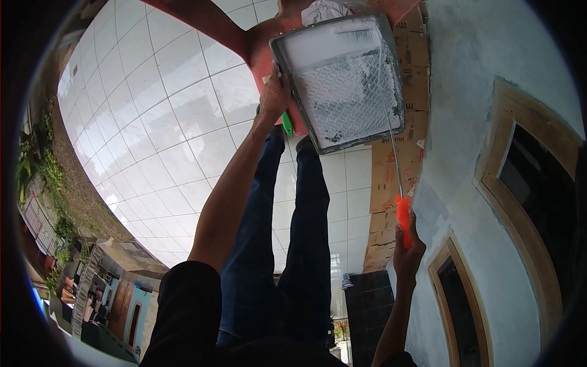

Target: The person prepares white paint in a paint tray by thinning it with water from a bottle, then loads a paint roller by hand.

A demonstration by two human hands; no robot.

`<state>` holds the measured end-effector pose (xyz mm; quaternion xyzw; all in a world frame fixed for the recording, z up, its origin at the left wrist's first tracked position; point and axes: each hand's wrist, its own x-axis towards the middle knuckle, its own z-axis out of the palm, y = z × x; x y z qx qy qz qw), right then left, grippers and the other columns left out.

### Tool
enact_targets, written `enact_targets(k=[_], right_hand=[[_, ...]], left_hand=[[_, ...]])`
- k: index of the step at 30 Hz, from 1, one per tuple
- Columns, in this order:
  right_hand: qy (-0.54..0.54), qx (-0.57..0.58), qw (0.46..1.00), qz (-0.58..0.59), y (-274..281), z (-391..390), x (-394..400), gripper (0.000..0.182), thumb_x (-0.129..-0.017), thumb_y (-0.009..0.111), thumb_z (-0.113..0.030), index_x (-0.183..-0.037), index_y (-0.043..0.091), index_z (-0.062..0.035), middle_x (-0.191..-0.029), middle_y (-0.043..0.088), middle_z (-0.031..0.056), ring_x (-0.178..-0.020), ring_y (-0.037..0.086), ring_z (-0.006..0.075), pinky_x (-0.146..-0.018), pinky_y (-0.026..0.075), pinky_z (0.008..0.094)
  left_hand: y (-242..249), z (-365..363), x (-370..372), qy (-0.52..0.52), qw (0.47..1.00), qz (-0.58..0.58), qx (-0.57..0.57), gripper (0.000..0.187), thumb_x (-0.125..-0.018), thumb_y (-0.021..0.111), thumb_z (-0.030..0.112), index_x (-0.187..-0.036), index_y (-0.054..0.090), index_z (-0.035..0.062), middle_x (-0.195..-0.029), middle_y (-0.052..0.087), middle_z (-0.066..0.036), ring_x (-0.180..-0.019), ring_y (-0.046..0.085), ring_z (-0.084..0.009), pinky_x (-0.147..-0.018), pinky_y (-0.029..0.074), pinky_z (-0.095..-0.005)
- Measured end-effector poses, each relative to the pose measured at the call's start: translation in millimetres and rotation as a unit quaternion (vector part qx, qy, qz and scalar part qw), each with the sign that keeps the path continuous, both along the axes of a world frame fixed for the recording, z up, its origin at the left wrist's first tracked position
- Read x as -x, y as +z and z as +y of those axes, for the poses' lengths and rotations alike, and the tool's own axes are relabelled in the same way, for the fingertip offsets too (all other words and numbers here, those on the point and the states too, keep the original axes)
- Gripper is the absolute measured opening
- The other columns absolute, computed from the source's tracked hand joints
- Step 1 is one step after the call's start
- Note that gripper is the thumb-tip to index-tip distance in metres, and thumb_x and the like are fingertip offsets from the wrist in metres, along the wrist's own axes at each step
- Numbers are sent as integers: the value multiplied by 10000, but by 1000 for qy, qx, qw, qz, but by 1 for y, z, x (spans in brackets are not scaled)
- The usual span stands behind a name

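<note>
My left hand (275,92) grips the left rim of a grey paint tray (361,142). The tray holds white paint and rests on a red plastic stool (262,58). My right hand (408,249) is closed around the orange handle (403,217) of a paint roller. Its thin metal shaft (389,122) runs up across the tray, and the roller head (345,27) lies in the paint at the tray's far end. My legs in blue jeans (306,232) stand between both arms, and a green sandal (286,125) shows by the stool.
White floor tiles (165,122) spread to the left. Flattened cardboard (391,177) lies on the floor along a pale, patchy wall (465,122) on the right. That wall has wooden window frames (495,153). A crumpled white cloth (324,9) sits beyond the tray.
</note>
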<state>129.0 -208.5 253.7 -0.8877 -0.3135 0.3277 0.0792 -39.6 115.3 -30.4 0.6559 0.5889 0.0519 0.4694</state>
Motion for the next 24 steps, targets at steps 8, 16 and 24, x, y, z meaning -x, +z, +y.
enact_targets(k=[8, 16, 24], right_hand=[[24, 30, 999, 27, 2, -5, 6, 442, -908, 598, -169, -1313, 494, -27, -1043, 657, 206, -901, 670, 336, -742, 538, 383], [39, 77, 993, 78, 9, -3, 22, 427, -907, 591, -157, -1304, 504, -24, -1146, 633, 181, -980, 651, 331, -799, 524, 381], [47, 24, 999, 14, 18, -24, 5, 433, -918, 570, -155, -1324, 485, -34, -1200, 605, 191, -1014, 641, 329, -819, 525, 370]], left_hand=[[-3, -1, 0, 1, 999, -9, -44, 531, -975, 413, 219, -1434, 254, 4, -923, 624, -264, -843, 635, -389, -762, 476, -451], [-5, -1, 2, -18, 999, -5, -26, 568, -974, 369, 251, -1444, 195, -15, -924, 625, -309, -871, 625, -445, -743, 482, -490], [1, 1, 0, -8, 1000, 9, 1, 554, -975, 382, 241, -1443, 213, -2, -930, 627, -285, -852, 633, -418, -744, 481, -473]])
